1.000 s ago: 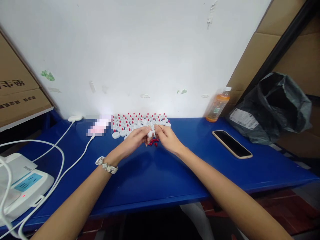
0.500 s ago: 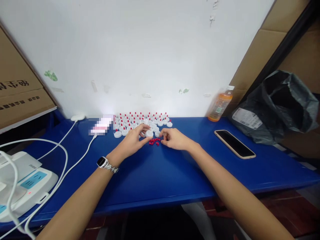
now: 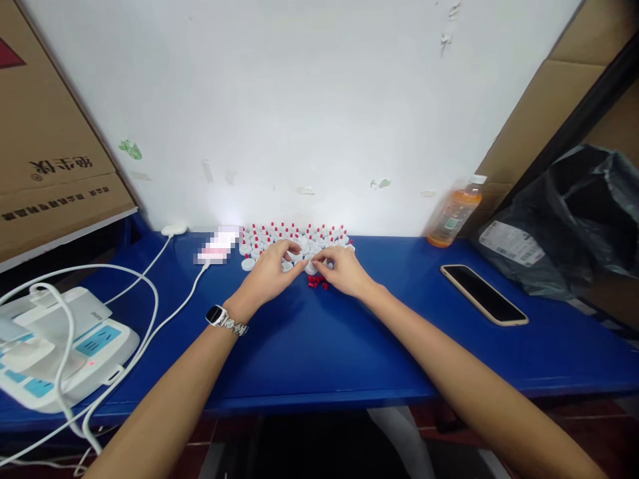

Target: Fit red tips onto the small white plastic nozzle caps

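Note:
Beside the white round caps, my left hand (image 3: 273, 269) has its thumb and index finger curved and apart. A white cap (image 3: 310, 269) lies between the two hands, close to the left thumb tip. My right hand (image 3: 343, 269) has its fingertips pinched together at that cap's upper edge; whatever is between them is too small to make out. Several small red pieces (image 3: 317, 283) lie in a loose pile just in front. Behind the hands stand rows of white caps with red tips (image 3: 272, 234), partly hidden by my fingers.
A phone (image 3: 483, 295) and an orange drink bottle (image 3: 455, 214) are on the right of the blue table (image 3: 299, 372), near a grey plastic bag (image 3: 539, 233). On the left are a power strip (image 3: 94, 352), white cables and a pixelated object (image 3: 218, 246). A white wall stands behind.
My left thumb and index finger have come away from a white cap they were around. My right hand has moved left to the cap between the hands. The view has shifted slightly.

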`<state>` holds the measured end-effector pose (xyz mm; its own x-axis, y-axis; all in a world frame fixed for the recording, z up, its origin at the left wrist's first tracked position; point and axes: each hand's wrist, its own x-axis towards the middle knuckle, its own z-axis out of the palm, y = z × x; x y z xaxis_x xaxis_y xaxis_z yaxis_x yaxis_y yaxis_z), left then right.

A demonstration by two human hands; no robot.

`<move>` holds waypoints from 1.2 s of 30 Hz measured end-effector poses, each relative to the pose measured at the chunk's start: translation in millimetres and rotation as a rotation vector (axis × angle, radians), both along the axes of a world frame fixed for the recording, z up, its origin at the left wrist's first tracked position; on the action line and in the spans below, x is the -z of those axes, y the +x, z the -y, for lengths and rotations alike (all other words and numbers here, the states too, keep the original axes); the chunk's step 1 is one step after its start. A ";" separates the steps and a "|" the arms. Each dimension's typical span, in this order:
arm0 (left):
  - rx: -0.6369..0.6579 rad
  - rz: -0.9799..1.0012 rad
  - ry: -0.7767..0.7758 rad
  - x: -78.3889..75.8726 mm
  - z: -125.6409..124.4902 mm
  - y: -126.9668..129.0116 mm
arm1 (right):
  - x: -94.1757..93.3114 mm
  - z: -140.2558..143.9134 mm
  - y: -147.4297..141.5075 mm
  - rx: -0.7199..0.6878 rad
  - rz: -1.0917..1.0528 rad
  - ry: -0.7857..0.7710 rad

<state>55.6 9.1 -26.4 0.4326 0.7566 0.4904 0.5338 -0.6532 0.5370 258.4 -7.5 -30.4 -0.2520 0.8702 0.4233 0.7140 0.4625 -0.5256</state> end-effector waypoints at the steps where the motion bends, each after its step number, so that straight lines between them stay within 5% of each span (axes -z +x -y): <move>1: -0.006 -0.001 0.006 -0.7 -0.9 -0.9 | 0.7 -2.1 -0.2 0.026 0.085 0.018; 5: 0.013 -0.024 0.007 -0.7 -0.9 0.1 | 3.2 -5.5 0.3 0.115 0.253 0.093; 9: 0.039 -0.044 -0.003 1.3 1.8 5.2 | 3.8 -9.5 6.7 0.194 0.169 0.116; 14: 0.071 -0.063 -0.016 3.2 3.9 15.8 | 4.8 -28.0 19.6 0.385 0.163 0.070; 20: 0.104 -0.061 -0.011 6.8 4.7 21.7 | 4.5 -57.0 24.8 0.447 0.233 -0.014; 26: 0.083 -0.048 0.011 5.6 8.0 19.9 | -9.5 -44.4 20.9 0.345 0.009 0.109; 31: 0.010 0.029 0.092 3.1 11.5 19.2 | -20.6 -6.9 5.1 -0.028 -0.369 0.026; 36: 0.082 -0.053 0.076 4.0 12.5 18.6 | -20.1 13.8 -3.0 -0.080 -0.285 0.027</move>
<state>74.2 -3.4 -30.4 0.5181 0.6793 0.5197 0.5033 -0.7335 0.4568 255.4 -21.3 -10.4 -0.1871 0.8395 0.5101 0.4995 0.5285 -0.6864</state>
